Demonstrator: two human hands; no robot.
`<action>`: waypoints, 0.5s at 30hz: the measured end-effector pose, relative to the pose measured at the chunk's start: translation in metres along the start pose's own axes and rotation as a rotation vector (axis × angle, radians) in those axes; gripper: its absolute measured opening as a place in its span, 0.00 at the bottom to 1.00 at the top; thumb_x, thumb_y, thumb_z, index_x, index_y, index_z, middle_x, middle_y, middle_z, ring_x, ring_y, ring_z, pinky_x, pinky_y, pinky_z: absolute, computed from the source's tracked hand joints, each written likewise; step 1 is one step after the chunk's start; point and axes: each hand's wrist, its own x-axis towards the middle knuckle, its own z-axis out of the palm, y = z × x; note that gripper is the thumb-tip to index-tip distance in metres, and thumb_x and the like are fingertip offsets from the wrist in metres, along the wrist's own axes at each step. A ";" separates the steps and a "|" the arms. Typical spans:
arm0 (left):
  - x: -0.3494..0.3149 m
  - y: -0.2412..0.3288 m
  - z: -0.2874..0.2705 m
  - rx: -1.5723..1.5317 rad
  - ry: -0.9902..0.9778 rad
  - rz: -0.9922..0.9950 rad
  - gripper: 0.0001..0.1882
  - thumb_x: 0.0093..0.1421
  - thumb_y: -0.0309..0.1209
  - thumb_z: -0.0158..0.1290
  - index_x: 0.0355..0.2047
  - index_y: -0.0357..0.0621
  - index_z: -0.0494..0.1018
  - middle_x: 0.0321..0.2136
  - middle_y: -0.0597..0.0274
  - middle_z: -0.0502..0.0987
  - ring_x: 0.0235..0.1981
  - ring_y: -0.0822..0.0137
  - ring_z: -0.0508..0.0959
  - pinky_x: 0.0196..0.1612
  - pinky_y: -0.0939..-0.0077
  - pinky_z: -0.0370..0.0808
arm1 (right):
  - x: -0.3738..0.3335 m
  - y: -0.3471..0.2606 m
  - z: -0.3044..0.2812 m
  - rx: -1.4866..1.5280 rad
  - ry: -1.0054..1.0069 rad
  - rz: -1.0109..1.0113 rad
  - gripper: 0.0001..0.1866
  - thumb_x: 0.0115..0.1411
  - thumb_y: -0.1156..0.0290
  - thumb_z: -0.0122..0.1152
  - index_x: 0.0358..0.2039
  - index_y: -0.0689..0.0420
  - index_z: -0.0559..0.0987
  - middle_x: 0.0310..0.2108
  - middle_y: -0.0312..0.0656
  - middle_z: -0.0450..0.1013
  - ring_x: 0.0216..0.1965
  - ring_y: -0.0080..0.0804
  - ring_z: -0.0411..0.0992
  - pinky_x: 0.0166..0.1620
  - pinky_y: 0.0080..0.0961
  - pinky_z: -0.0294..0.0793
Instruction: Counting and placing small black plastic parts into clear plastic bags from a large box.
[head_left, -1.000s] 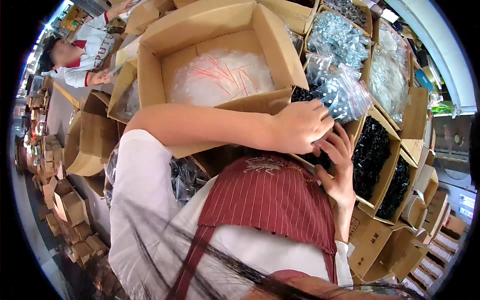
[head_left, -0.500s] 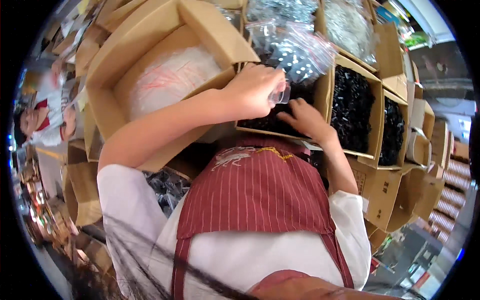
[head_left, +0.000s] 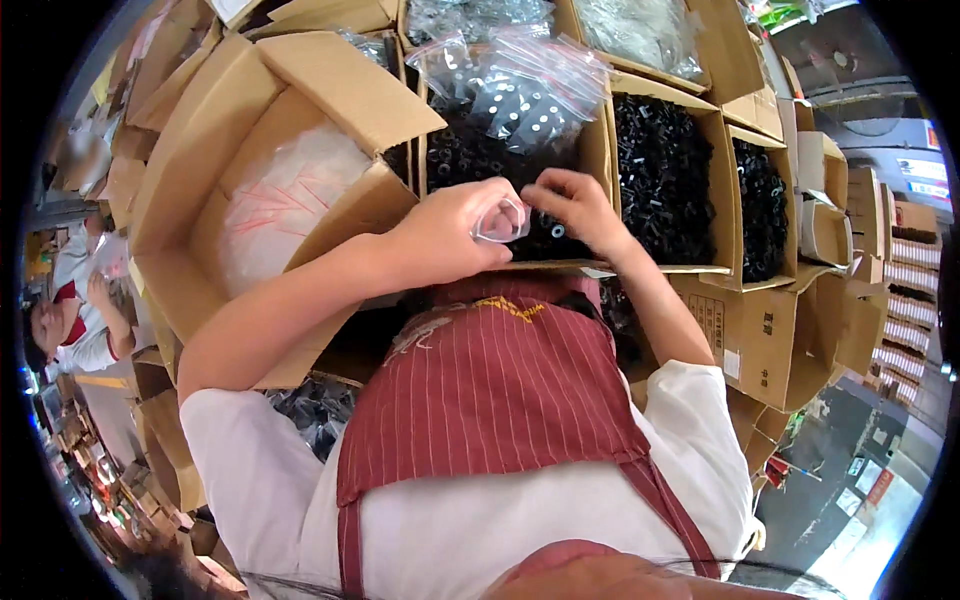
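Head cam: left hand [head_left: 445, 232] pinches a small clear bag [head_left: 500, 221] over the cardboard box [head_left: 597, 150] of black parts. Right hand [head_left: 578, 206] touches the bag's edge, fingers curled, so can't tell if it's actually gripping; bag contents unreadable.

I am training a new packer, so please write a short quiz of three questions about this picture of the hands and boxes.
1. True or false: the left hand holds a small clear bag.
2. What does the right hand reach into?
A. a cardboard box of small black parts
B. the box with the white bag
C. an apron pocket
3. What lies on top of the black parts, behind the hands?

Key
1. True.
2. A.
3. Clear bags of black parts.
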 end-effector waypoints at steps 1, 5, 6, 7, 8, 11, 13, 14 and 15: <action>0.001 -0.001 0.000 -0.075 0.044 -0.001 0.18 0.53 0.23 0.63 0.44 0.44 0.71 0.36 0.67 0.73 0.39 0.72 0.74 0.47 0.75 0.73 | -0.002 -0.015 -0.006 0.267 -0.035 0.261 0.13 0.66 0.60 0.61 0.31 0.56 0.78 0.17 0.32 0.65 0.17 0.21 0.64 0.21 0.23 0.63; 0.003 0.001 -0.005 -0.150 0.128 -0.016 0.20 0.53 0.22 0.62 0.46 0.46 0.71 0.37 0.68 0.73 0.41 0.75 0.73 0.49 0.75 0.72 | 0.004 0.002 -0.015 0.867 -0.147 0.244 0.21 0.71 0.56 0.53 0.51 0.62 0.75 0.43 0.44 0.73 0.43 0.33 0.74 0.47 0.32 0.78; 0.004 0.000 -0.005 -0.101 0.168 0.026 0.20 0.54 0.23 0.61 0.48 0.46 0.71 0.37 0.68 0.73 0.42 0.74 0.73 0.50 0.76 0.72 | 0.003 0.005 -0.020 0.976 -0.215 0.233 0.27 0.72 0.54 0.51 0.57 0.67 0.72 0.52 0.50 0.71 0.54 0.42 0.71 0.64 0.38 0.69; 0.003 0.000 -0.008 -0.110 0.167 -0.004 0.21 0.55 0.24 0.61 0.49 0.46 0.71 0.40 0.67 0.74 0.44 0.73 0.74 0.51 0.76 0.71 | 0.000 -0.004 -0.018 1.057 -0.202 0.221 0.30 0.73 0.52 0.48 0.58 0.70 0.70 0.54 0.53 0.70 0.57 0.45 0.69 0.66 0.38 0.66; 0.004 0.000 -0.008 -0.164 0.178 -0.001 0.20 0.56 0.24 0.61 0.49 0.45 0.71 0.41 0.67 0.74 0.45 0.73 0.74 0.53 0.76 0.71 | -0.002 -0.010 -0.019 1.137 -0.210 0.231 0.32 0.73 0.52 0.45 0.61 0.72 0.67 0.57 0.55 0.67 0.60 0.46 0.67 0.68 0.40 0.64; 0.005 0.003 -0.010 -0.231 0.182 -0.010 0.20 0.57 0.24 0.60 0.50 0.44 0.70 0.45 0.67 0.75 0.47 0.73 0.74 0.55 0.75 0.70 | -0.009 -0.019 -0.019 1.257 -0.218 0.237 0.34 0.74 0.51 0.43 0.62 0.73 0.65 0.59 0.58 0.66 0.61 0.49 0.66 0.70 0.41 0.63; 0.006 0.004 -0.011 -0.243 0.177 -0.022 0.20 0.58 0.25 0.60 0.51 0.44 0.70 0.46 0.67 0.75 0.48 0.73 0.74 0.56 0.74 0.70 | -0.014 -0.024 -0.018 1.297 -0.221 0.233 0.34 0.74 0.50 0.43 0.61 0.73 0.66 0.58 0.59 0.66 0.61 0.50 0.66 0.69 0.41 0.64; 0.006 0.004 -0.012 -0.231 0.171 -0.020 0.20 0.58 0.24 0.60 0.51 0.44 0.70 0.47 0.67 0.75 0.49 0.73 0.74 0.56 0.74 0.70 | -0.016 -0.026 -0.018 1.293 -0.230 0.245 0.34 0.74 0.50 0.43 0.61 0.73 0.66 0.59 0.60 0.66 0.61 0.51 0.66 0.69 0.41 0.64; 0.006 0.004 -0.012 -0.219 0.166 -0.019 0.21 0.58 0.24 0.60 0.52 0.44 0.70 0.47 0.66 0.74 0.49 0.73 0.74 0.56 0.74 0.70 | -0.018 -0.028 -0.017 1.288 -0.241 0.258 0.34 0.74 0.50 0.43 0.61 0.73 0.66 0.59 0.60 0.66 0.62 0.51 0.66 0.69 0.41 0.64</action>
